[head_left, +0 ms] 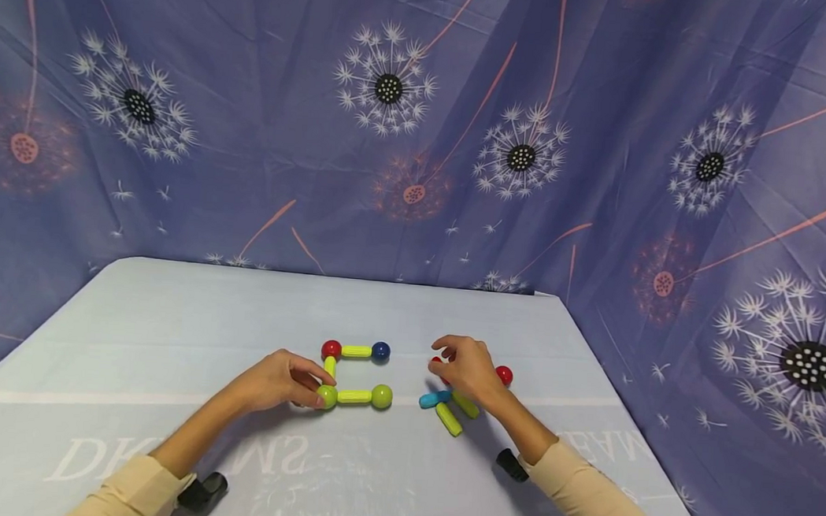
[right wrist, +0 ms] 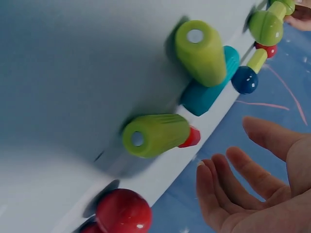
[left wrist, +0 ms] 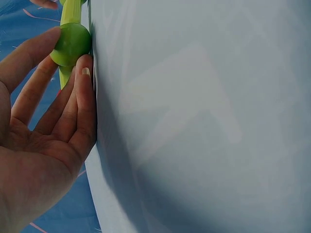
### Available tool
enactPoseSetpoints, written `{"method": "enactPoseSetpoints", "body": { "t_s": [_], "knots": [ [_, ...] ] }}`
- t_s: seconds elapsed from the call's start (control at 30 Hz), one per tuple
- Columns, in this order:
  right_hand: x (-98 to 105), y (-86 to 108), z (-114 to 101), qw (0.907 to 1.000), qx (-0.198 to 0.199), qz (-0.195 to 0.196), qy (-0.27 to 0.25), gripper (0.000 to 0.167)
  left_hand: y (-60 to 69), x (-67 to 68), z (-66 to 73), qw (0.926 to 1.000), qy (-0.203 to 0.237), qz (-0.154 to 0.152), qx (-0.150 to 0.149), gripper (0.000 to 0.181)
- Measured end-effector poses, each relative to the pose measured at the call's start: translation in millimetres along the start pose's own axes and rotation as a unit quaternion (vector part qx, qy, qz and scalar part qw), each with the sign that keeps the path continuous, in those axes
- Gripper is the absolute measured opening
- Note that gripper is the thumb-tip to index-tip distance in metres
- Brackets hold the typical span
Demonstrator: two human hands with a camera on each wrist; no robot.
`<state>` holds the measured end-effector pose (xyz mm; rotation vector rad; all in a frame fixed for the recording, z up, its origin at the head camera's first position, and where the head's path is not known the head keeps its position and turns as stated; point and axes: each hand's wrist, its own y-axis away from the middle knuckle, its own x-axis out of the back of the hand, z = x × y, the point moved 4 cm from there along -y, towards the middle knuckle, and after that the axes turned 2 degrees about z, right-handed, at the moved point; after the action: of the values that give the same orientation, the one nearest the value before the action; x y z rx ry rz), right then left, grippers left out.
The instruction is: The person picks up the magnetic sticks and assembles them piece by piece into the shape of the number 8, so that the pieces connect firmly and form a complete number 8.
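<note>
My left hand point(head_left: 270, 385) pinches a light-green ball point(head_left: 326, 397) between thumb and fingers, low at the table; the left wrist view shows the same ball point(left wrist: 73, 44) in its fingertips. Yellow-green ribbed rods link this ball to a second green ball point(head_left: 382, 396) and to a red ball point(head_left: 332, 350). Another rod point(head_left: 356, 351) runs from the red ball to a dark-blue ball point(head_left: 380, 351). Over loose pieces hovers my right hand point(head_left: 470, 370), fingers loosely bent around nothing. Near it lie a blue rod point(head_left: 435, 400), two yellow-green rods point(right wrist: 155, 136) and a loose red ball point(head_left: 504, 375).
A red piece point(right wrist: 191, 137) shows partly behind one loose rod. Behind the white-covered table point(head_left: 190, 300) hangs a purple dandelion-print curtain point(head_left: 262, 170), which continues along the right side. Black devices point(head_left: 203, 492) sit at both wrists.
</note>
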<state>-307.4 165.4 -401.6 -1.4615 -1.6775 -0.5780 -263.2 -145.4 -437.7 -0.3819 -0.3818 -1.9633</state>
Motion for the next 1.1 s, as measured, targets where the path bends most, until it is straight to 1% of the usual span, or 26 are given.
{"method": "enactPoseSetpoints", "body": {
  "t_s": [0.2, 0.5, 0.67, 0.8, 0.97, 1.1],
  "knots": [
    [-3, -0.7, 7, 0.9998, -0.001, -0.004, 0.019, 0.033, -0.1, -0.2, -0.6, 1.0, 0.001, -0.002, 0.001, 0.031],
    [-9, -3.2, 13, 0.9994, -0.001, -0.014, 0.033, 0.034, -0.3, 1.9, 0.5, 1.0, -0.006, 0.0, 0.003, 0.033],
    [-10, -3.0, 15, 0.9985, -0.021, -0.024, 0.043, 0.037, -1.8, 1.6, -0.1, 1.0, -0.002, -0.003, -0.002, 0.032],
    [-12, -3.0, 16, 0.9975, -0.037, -0.034, 0.049, 0.038, -2.3, 1.0, -1.0, 1.0, -0.002, -0.003, -0.001, 0.031],
    [-15, -3.0, 18, 0.9966, -0.043, -0.043, 0.055, 0.037, -1.6, 0.0, -1.8, 1.0, 0.002, -0.004, 0.005, 0.032],
    [-17, -3.2, 20, 0.9965, -0.042, -0.046, 0.057, 0.036, -1.6, -0.1, -2.1, 1.0, 0.003, -0.003, 0.002, 0.033]
  ]
}}
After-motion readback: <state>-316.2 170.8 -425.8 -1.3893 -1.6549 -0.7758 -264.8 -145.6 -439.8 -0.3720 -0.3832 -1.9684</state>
